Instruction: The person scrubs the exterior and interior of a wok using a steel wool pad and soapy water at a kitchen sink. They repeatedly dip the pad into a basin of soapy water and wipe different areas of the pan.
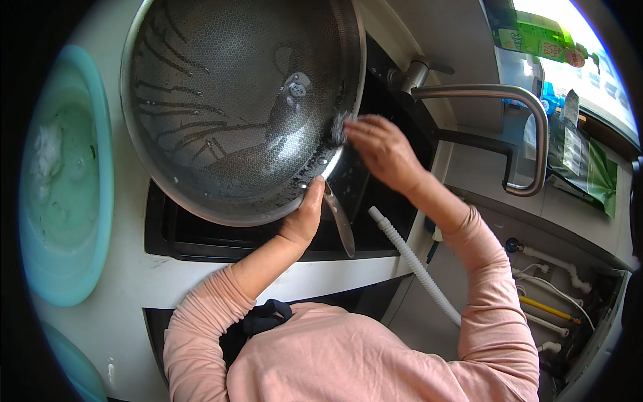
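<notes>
A large metal wok (236, 90) with a honeycomb-patterned inside is tilted over the black sink (371, 236). My left hand (303, 216) grips the wok's rim beside its metal handle (341, 221), thumb on the inner edge. In my right hand (382, 151) is a steel wool scrubber (340, 128), blurred and pressed against the inner wall near the rim. Dark residue speckles the wall around the scrubber and the handle rivets. Suds (297, 88) and wet streaks lie on the wok's inner surface.
At left, a light green plastic basin (103, 201) holds water and a white soaked clump. A steel faucet (482, 91) arches right of the wok. A grey corrugated hose (417, 266) rises at the counter front. Green pump bottle (535, 37) and foil bag (577, 161) stand at right.
</notes>
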Action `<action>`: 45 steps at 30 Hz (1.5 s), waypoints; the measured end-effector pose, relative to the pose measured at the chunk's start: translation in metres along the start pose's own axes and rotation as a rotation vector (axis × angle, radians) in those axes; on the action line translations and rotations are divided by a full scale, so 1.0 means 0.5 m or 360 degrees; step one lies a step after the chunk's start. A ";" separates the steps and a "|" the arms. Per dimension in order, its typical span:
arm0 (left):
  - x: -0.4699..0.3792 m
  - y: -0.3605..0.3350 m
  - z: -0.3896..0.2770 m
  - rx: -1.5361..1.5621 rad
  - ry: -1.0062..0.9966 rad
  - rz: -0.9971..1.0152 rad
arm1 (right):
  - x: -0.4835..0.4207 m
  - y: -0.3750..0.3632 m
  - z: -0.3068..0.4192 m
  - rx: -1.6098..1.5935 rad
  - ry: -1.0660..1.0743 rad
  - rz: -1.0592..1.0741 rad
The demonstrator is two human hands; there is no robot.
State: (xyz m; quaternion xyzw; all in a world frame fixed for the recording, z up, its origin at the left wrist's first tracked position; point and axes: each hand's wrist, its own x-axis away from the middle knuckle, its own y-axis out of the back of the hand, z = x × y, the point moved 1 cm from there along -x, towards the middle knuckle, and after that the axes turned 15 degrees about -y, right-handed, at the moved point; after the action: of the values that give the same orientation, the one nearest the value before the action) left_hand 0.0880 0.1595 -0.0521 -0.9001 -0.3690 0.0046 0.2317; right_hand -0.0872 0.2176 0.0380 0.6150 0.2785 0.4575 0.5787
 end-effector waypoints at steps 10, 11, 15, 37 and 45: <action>0.005 -0.008 0.021 -0.0102 -0.0222 0.0026 | -0.070 0.025 -0.052 0.0347 0.0003 -0.0183; 0.007 -0.007 0.031 -0.0203 -0.0341 0.0016 | -0.043 0.008 -0.033 0.0260 -0.0042 -0.0143; 0.000 0.005 0.003 0.0022 -0.0023 0.0073 | 0.044 0.003 0.097 -0.0349 -0.0164 0.0212; -0.005 -0.005 -0.020 0.0031 0.0086 0.0005 | -0.123 0.025 -0.019 0.1108 0.0149 -0.0084; 0.000 -0.006 0.009 -0.0046 -0.0091 -0.0055 | -0.093 0.026 0.010 0.0848 0.0209 0.0285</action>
State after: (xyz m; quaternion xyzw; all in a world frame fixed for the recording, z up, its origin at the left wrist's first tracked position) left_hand 0.0853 0.1631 -0.0549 -0.8963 -0.3910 0.0209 0.2082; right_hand -0.1048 0.1726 0.0397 0.7366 0.3703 0.4564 0.3347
